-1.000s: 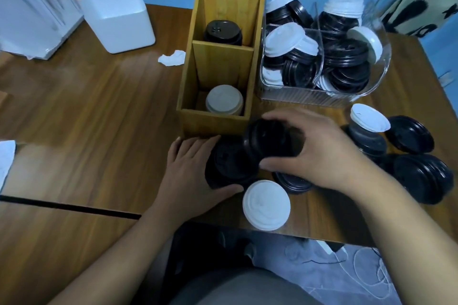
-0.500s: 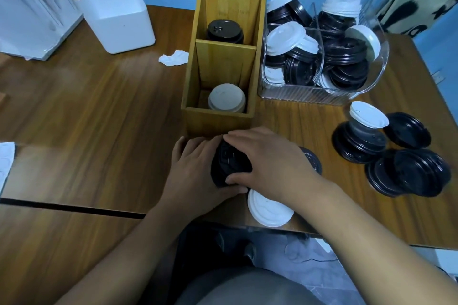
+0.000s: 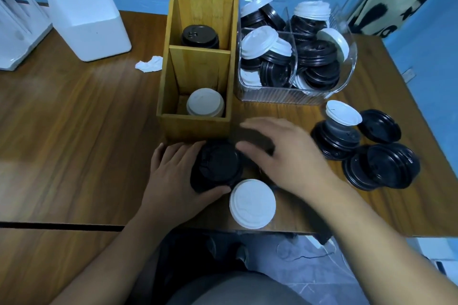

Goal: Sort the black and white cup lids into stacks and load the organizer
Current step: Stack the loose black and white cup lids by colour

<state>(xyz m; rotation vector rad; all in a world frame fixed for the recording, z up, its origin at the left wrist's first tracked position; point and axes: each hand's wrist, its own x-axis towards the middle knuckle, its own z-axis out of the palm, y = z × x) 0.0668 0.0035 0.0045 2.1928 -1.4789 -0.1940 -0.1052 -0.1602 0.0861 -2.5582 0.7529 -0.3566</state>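
A stack of black lids (image 3: 216, 166) stands on the table just in front of the wooden organizer (image 3: 195, 129). My left hand (image 3: 173, 178) is wrapped around its left side. My right hand (image 3: 287, 153) hovers just right of the stack, blurred, fingers spread, holding nothing. A single white lid (image 3: 252, 203) lies at the table's near edge. The organizer's front compartment holds a white stack (image 3: 205, 104) and the middle one a black stack (image 3: 200, 36). Mixed lids fill the clear bin (image 3: 297, 99).
Loose black lids (image 3: 381, 166) lie at the right, beside a short black stack topped by a white lid (image 3: 343, 112). A white foam box (image 3: 86, 22) and crumpled paper (image 3: 150, 64) sit at the back left. The table edge (image 3: 359, 234) runs close below my hands.
My right hand set black lids onto the stack held by my left hand, then lifted off and moved right. The left hand stayed put.
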